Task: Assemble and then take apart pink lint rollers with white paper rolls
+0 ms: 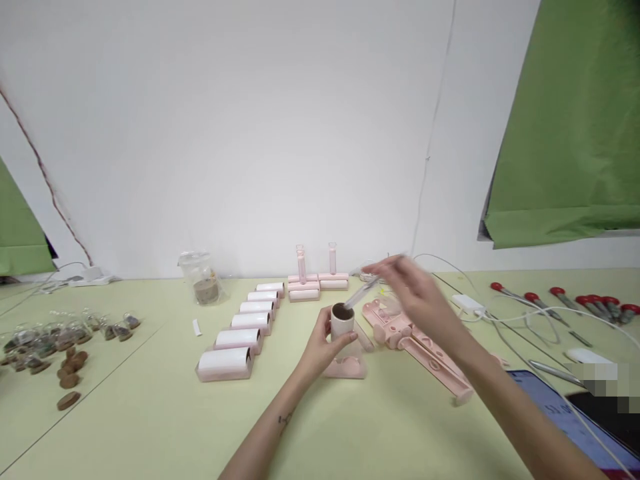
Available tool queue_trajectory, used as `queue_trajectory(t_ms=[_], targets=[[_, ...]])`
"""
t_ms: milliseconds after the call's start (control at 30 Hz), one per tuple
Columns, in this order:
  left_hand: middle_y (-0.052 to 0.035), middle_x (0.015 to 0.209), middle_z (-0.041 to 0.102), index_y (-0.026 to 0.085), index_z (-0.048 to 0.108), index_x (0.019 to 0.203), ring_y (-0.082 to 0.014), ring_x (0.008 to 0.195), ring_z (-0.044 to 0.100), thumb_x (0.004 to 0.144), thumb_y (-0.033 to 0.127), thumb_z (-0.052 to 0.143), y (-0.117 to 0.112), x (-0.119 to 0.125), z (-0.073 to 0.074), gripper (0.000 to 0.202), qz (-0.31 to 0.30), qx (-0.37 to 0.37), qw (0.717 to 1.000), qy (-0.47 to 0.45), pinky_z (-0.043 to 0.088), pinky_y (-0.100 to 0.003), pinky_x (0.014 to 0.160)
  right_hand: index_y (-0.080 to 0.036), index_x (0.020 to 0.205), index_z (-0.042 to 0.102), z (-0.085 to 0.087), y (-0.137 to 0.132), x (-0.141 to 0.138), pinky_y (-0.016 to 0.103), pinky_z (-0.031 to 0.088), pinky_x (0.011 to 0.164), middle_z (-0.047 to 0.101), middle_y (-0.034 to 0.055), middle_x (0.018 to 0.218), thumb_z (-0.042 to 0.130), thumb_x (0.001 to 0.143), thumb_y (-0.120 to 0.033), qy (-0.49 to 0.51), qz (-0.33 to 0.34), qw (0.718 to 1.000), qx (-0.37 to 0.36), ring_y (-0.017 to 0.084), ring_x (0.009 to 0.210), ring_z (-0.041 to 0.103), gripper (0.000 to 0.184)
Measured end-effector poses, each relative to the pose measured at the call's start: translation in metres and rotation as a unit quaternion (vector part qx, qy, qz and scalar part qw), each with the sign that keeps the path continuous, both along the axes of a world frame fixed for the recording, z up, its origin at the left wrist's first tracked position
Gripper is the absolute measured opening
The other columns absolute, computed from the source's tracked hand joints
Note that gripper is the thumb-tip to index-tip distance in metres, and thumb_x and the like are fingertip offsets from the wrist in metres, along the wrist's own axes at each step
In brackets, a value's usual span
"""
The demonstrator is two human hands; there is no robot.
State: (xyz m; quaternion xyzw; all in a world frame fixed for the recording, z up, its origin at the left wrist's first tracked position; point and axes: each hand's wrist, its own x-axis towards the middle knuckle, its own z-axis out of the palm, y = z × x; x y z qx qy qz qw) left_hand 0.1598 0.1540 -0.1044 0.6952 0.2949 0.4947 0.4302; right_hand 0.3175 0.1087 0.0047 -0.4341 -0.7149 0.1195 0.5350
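My left hand (323, 338) is wrapped round a small white cylinder (342, 327) with a dark brown top, held upright over the table. Above it and to the right, my right hand (407, 287) grips a thin clear tube (363, 292), slanted so that its lower end meets the cylinder's top. Motion blurs that hand; whether the tube's end is inside or only touching, I cannot tell. Under the cylinder lies a pink base (350, 367) with a round recess. Just right of it are several pink plastic parts (425, 350), partly hidden by my right arm.
A row of white cylinders on pink bases (225, 363) runs back on the left. Behind stand clear tubes on pink stands (301, 267). A plastic bag (203, 280), small glass domes (65, 333), red-handled tools (535, 300), cables and a tablet (555, 413) lie around.
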Motion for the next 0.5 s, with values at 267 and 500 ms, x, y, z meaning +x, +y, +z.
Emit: queue_trajectory(t_ms=[267, 500], targets=[[-0.0106, 0.109, 0.047, 0.026, 0.035, 0.128, -0.0292, 0.1, 0.044, 0.068, 0.047, 0.06, -0.001, -0.019, -0.002, 0.068, 0.024, 0.146, 0.85, 0.506, 0.037, -0.042, 0.085, -0.02, 0.077, 0.05, -0.048, -0.011, 0.038, 0.032, 0.046, 0.061, 0.057, 0.0018, 0.065, 0.047, 0.084, -0.037, 0.215, 0.051, 0.974, 0.057, 0.019, 0.068, 0.058, 0.019], [-0.0052, 0.112, 0.053, 0.024, 0.029, 0.13, -0.0228, 0.102, 0.046, 0.078, 0.029, 0.052, -0.055, -0.069, -0.015, 0.057, 0.067, 0.166, 0.827, 0.532, 0.032, -0.04, 0.095, -0.021, 0.076, 0.045, -0.084, -0.002, 0.033, 0.029, 0.042, 0.057, 0.052, 0.0005, 0.061, 0.036, 0.089, -0.038, 0.141, 0.117, 0.981, -0.066, 0.016, 0.058, 0.051, 0.023]])
